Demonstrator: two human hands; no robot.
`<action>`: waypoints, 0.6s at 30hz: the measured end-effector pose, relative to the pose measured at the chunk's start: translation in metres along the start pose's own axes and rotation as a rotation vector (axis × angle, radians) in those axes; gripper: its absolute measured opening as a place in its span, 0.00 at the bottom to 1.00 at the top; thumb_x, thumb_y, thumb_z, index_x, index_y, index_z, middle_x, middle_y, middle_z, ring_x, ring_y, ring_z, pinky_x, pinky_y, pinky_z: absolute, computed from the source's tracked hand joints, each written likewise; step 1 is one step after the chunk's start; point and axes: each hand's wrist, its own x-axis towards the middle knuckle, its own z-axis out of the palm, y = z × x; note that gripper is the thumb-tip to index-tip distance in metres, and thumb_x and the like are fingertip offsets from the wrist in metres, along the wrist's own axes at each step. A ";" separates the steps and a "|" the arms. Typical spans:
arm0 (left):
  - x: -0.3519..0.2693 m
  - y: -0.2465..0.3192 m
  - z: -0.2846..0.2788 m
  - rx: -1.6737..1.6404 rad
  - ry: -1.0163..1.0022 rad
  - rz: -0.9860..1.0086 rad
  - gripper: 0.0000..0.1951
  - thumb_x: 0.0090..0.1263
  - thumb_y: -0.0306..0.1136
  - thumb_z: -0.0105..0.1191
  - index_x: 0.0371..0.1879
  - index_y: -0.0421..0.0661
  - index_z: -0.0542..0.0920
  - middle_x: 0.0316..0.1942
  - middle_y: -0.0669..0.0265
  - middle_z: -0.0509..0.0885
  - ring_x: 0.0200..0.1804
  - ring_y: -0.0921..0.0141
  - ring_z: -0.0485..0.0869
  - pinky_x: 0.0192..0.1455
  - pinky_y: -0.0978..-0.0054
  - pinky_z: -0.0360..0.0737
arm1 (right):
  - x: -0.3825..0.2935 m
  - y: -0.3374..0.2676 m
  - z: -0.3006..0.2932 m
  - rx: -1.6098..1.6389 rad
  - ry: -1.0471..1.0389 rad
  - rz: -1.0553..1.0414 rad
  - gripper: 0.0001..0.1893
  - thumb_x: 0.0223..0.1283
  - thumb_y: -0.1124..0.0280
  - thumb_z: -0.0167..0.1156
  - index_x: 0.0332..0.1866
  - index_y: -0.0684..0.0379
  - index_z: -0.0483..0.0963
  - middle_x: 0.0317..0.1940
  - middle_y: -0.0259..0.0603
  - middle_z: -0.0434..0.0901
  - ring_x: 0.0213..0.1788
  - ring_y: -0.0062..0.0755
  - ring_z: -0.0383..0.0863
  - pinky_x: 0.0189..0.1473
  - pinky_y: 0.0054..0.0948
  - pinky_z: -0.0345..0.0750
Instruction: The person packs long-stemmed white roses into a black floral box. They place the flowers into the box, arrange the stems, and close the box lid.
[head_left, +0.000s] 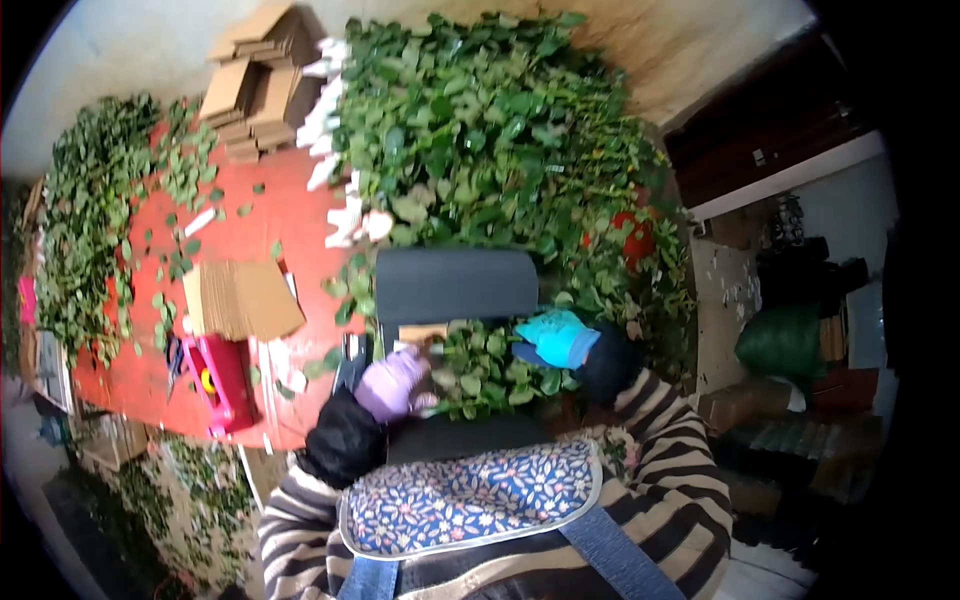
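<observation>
A bunch of green leafy stems (487, 369) lies crosswise in front of my body, in a dark stand with a grey padded panel (456, 283) on its far side. My left hand (391, 384), in a purple glove, is curled round the bunch's left end; the stem ends or heads there are hidden. At the right end, my right hand (559, 339), in a bright blue glove, reaches over the leaves; its fingertips are partly hidden, so its grip is unclear. A strip of brown cardboard (422, 332) shows between the bunch and the panel.
A large heap of leafy stems (487, 135) with white-wrapped ends covers the red table (277, 187) beyond the panel. Stacked cardboard pieces (259, 101) stand at the back; more cardboard sheets (244, 300), a pink tape dispenser (220, 386) and scissors (174, 364) lie left. Another leafy heap (90, 240) is farther left.
</observation>
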 end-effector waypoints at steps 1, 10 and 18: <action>0.002 0.004 0.000 0.030 0.019 0.007 0.26 0.62 0.41 0.63 0.59 0.47 0.77 0.55 0.50 0.77 0.51 0.52 0.81 0.49 0.57 0.81 | -0.004 0.007 -0.017 0.014 0.046 -0.055 0.15 0.66 0.53 0.58 0.40 0.55 0.80 0.35 0.46 0.84 0.39 0.51 0.84 0.44 0.50 0.79; 0.002 0.021 -0.007 -0.149 0.117 -0.001 0.12 0.81 0.38 0.42 0.56 0.49 0.73 0.30 0.63 0.77 0.29 0.71 0.81 0.28 0.68 0.81 | 0.148 -0.020 -0.214 -0.580 0.662 -0.252 0.21 0.60 0.66 0.60 0.60 0.57 0.74 0.53 0.40 0.80 0.58 0.39 0.78 0.60 0.40 0.72; -0.002 -0.001 0.020 -0.207 -0.041 -0.104 0.19 0.57 0.30 0.63 0.48 0.44 0.78 0.48 0.54 0.76 0.40 0.54 0.82 0.36 0.57 0.81 | 0.248 0.048 -0.178 -0.726 0.364 -0.329 0.10 0.59 0.69 0.55 0.45 0.48 0.76 0.34 0.34 0.78 0.40 0.37 0.79 0.46 0.44 0.70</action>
